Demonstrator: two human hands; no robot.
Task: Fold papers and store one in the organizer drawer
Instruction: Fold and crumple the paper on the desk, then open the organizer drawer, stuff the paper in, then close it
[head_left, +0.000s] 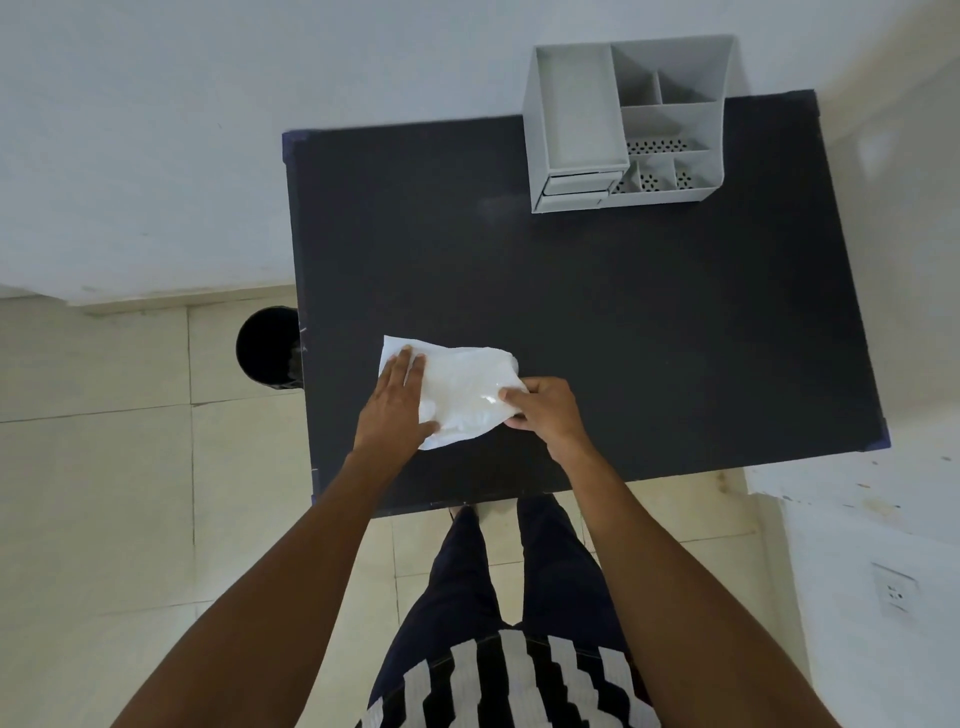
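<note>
A white sheet of paper (462, 392) lies partly folded on the black table (623, 322), near its front left. My left hand (395, 402) presses flat on the paper's left side, fingers spread. My right hand (545, 410) pinches the paper's right edge, which curls up over the sheet. A grey desk organizer (623, 124) stands at the table's far right corner. Its two small drawers (576, 189) face me at its lower left and look closed.
A black round bin (267, 345) stands on the tiled floor against the table's left edge. White walls run behind and to the right, with a socket (894, 592) low on the right wall. My legs stand at the table's front edge.
</note>
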